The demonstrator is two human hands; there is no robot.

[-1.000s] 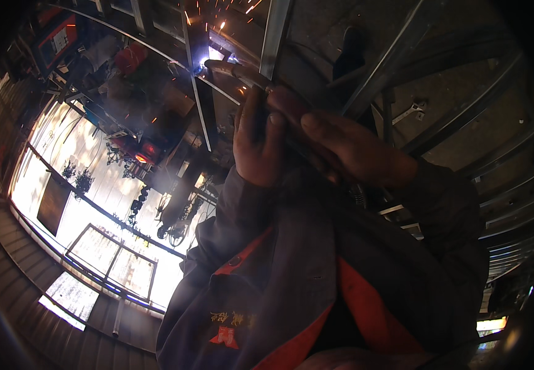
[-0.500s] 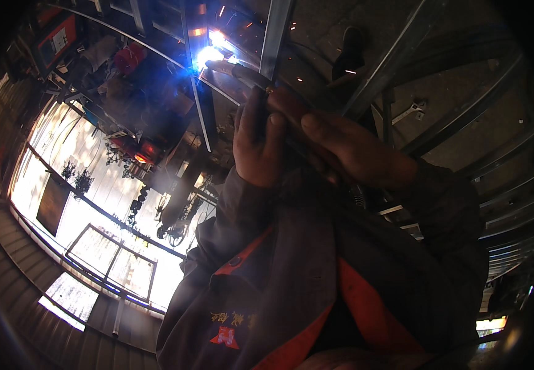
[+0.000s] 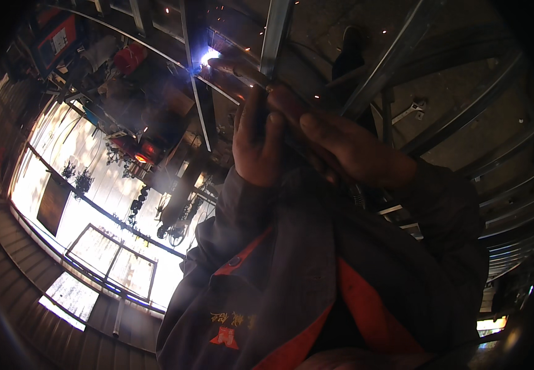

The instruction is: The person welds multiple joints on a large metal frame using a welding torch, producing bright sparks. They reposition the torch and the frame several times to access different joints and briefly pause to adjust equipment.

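A welding torch [image 3: 288,102] with a reddish handle and bent neck runs toward the upper left. My right hand [image 3: 359,151] is wrapped round its handle. Nearer the neck, my left hand [image 3: 257,145] is closed against the torch, its fingers bent up and partly hidden. At the torch's tip a bright bluish-white arc [image 3: 210,57] glows against a joint of the metal frame [image 3: 274,37]. Sparks fly around it. The glare hides the exact contact between tip and metal.
Metal bars [image 3: 396,55] cross the upper right, with more curved rails [image 3: 495,154] beyond. On the floor lies an adjustable wrench [image 3: 411,111]. A dark shoe [image 3: 352,40] shows at the top. Cluttered equipment and a red rounded object [image 3: 130,57] stand at left.
The arc has shrunk and dimmed, with less blue glare on the frame. Sparks have scattered to other places. Both hands and the torch stay almost where they were.
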